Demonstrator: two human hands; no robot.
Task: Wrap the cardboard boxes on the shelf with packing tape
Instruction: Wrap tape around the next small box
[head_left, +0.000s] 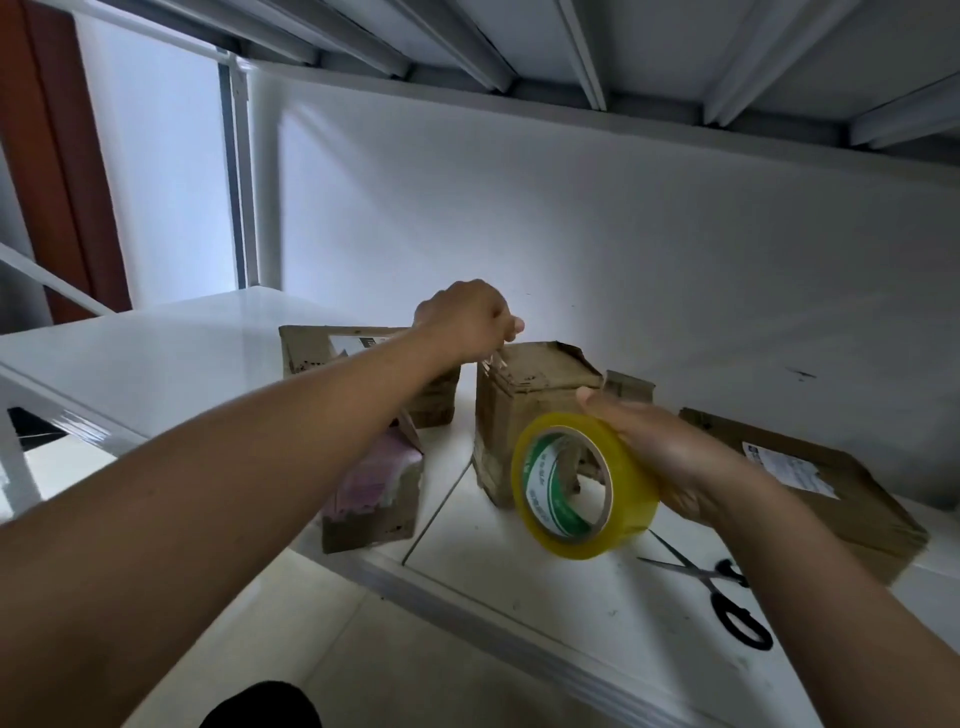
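on the white shelf (182, 358), mid box (524, 410) stands upright. your left hand (467, 317) pinches the tape end at its top back edge. your right hand (670, 457) grips the yellow tape roll (582, 488) just in front, fingers curled round it.

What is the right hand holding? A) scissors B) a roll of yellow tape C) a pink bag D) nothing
B: the right hand is curled around the yellow tape roll, while the scissors lie untouched on the shelf.
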